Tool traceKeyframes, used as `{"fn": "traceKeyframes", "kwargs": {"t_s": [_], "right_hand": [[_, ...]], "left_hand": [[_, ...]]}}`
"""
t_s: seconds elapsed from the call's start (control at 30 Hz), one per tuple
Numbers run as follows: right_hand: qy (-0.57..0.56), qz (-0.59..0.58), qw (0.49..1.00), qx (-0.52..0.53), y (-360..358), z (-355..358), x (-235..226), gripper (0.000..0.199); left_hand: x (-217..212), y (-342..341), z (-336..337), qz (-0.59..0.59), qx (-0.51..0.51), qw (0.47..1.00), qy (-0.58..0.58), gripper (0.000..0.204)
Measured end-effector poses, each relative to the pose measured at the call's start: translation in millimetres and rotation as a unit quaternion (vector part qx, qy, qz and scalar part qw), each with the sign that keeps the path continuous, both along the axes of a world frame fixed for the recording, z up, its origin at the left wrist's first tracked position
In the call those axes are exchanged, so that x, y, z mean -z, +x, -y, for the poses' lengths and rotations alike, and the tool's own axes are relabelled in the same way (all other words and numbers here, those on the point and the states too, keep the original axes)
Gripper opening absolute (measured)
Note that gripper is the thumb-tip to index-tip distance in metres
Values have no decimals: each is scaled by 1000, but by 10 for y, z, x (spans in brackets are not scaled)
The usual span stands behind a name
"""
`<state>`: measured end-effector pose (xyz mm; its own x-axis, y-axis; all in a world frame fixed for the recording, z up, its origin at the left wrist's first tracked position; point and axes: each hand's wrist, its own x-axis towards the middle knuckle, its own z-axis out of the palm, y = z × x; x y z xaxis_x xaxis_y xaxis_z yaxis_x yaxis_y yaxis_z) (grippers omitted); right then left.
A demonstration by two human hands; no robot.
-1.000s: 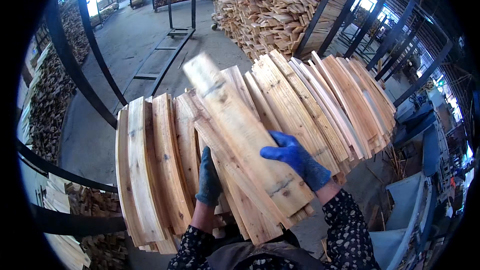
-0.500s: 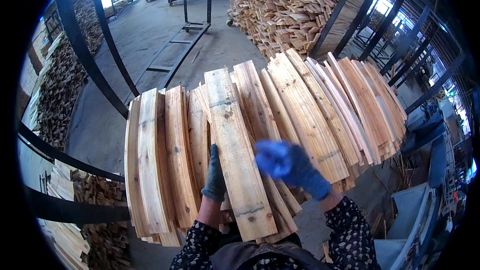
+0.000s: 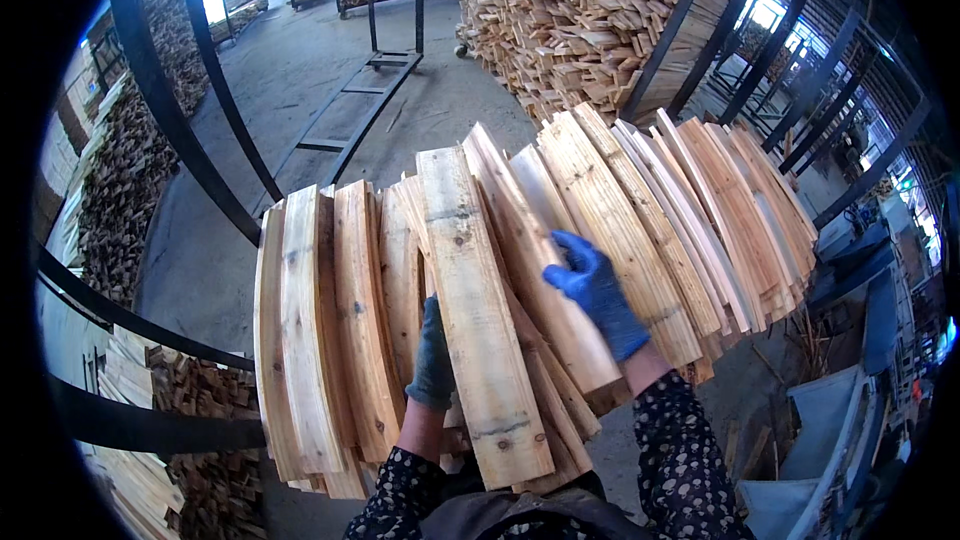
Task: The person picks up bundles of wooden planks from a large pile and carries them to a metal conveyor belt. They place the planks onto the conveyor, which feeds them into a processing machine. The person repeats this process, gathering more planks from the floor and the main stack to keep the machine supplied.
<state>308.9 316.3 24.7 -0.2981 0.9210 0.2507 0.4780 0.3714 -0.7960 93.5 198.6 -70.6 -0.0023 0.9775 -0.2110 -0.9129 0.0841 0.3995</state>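
A fan of pale wooden planks [image 3: 620,230] lies in front of me, edge to edge. One broad plank [image 3: 475,310] lies on top at the centre, running away from me. My left hand [image 3: 434,360], in a dark glove, is tucked under that plank's left edge and grips it. My right hand [image 3: 595,290], in a blue glove, rests flat on the planks just right of it, fingers spread.
A tall heap of cut wood [image 3: 580,10] stands behind the planks. Black metal rack bars [image 3: 200,150] curve past on the left, with stacked wood [image 3: 120,160] beyond them. Grey concrete floor [image 3: 300,70] runs back. Blue-grey machinery [image 3: 850,360] stands at the right.
The broad plank was tilted up toward the left; it has swung down and now lies straight on the stack. My right hand has moved off it onto the neighbouring planks.
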Motion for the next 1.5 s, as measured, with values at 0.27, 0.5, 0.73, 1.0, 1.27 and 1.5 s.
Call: {"fn": "traceKeyframes", "kwargs": {"t_s": [0.27, 0.5, 0.73, 1.0, 1.27, 1.5], "right_hand": [[-197, -164, 966, 17, 311, 743, -790, 41], [-17, -57, 997, -53, -98, 1134, -147, 49], [67, 107, 988, -87, -416, 1414, -296, 67], [201, 407, 870, 195, 798, 349, -114, 72], [79, 487, 856, 156, 644, 305, -213, 74], [88, 167, 980, 70, 742, 117, -185, 59]], "left_hand": [[-36, 34, 18, -108, -47, 993, -12, 44], [-242, 49, 92, -71, 2, 997, -17, 69], [146, -99, 141, -24, 19, 998, -55, 69], [48, -47, 106, -133, -10, 989, -62, 53], [-67, -25, 90, -152, -18, 985, -82, 46], [-24, 7, 69, -110, -11, 993, -44, 47]]}}
